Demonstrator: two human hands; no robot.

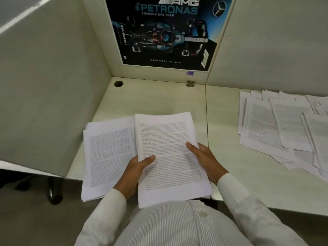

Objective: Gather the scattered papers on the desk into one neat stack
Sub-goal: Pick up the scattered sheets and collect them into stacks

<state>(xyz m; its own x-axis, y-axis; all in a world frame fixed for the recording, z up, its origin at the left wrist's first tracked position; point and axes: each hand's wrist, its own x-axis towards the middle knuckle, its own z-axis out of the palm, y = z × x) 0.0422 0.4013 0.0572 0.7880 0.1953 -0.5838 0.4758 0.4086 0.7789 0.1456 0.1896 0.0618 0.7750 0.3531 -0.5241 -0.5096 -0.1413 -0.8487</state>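
The pale counter (159, 100) has a round hole (118, 83) and a small metal bracket (190, 83) at its back, and a seam (206, 112) running front to back. Left of the seam lies a pile of printed sheets (106, 157), its near end past the front edge. Well apart on the right, loose printed sheets (284, 128) lie fanned and overlapping.

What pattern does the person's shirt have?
The shirt is white with fine, thin stripes running down it; the head view shows it best.

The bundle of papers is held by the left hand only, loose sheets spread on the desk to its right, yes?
No: the head view shows both left hand and right hand holding the bundle of papers. The loose sheets lie on the desk to its right.
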